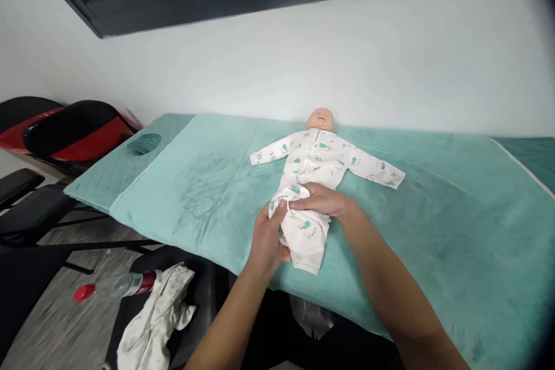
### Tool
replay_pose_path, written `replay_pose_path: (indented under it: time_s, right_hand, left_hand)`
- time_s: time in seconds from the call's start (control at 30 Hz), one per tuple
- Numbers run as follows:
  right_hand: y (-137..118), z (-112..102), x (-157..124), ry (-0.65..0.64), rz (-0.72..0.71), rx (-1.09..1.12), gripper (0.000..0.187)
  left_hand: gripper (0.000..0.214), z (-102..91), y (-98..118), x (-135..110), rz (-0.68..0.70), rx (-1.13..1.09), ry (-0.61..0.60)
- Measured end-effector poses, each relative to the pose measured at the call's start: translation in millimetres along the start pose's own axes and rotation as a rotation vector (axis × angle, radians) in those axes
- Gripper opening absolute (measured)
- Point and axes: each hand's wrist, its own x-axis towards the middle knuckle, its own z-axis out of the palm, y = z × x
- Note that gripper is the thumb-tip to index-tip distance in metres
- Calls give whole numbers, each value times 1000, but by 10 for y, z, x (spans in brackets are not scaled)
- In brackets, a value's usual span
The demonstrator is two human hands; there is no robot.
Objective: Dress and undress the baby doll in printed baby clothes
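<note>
A baby doll (321,119) lies on its back on a green-covered massage table (217,167), its head toward the wall. It wears a white printed baby top (314,156) with the sleeves spread out. Over its lower body are matching baby pants (307,240), bunched at the waist. My left hand (267,234) pinches the bunched fabric on the left side, thumb on top. From the right, my right hand (323,199) grips the same fabric near the waist, its thumb close to my left thumb. Part of a doll's foot (285,253) shows beside my left hand.
At lower left, a white printed cloth (156,318) and a plastic bottle (117,285) with a red cap lie on a black seat. Red and black chairs (82,130) stand beyond the table's left end, near its face hole (144,144). A white wall (303,69) runs behind.
</note>
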Motion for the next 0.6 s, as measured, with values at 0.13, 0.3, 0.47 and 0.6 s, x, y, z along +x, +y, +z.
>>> replay_pose_path:
  time_s: [0.13, 0.3, 0.47, 0.6]
  right_hand:
    - [-95, 78, 48, -131, 23, -401, 33]
    - [-75, 118, 100, -156, 17, -610, 19]
    - [-26, 216, 112, -119, -3, -717, 13]
    - [1, 261, 48, -111, -54, -750, 8]
  left_hand:
    - [41, 11, -111, -509, 11, -181, 172]
    - [45, -125, -209, -791, -47, -218, 265]
    - [46, -567, -363, -709, -77, -27, 330]
    - [52, -739, -438, -579, -143, 134, 237]
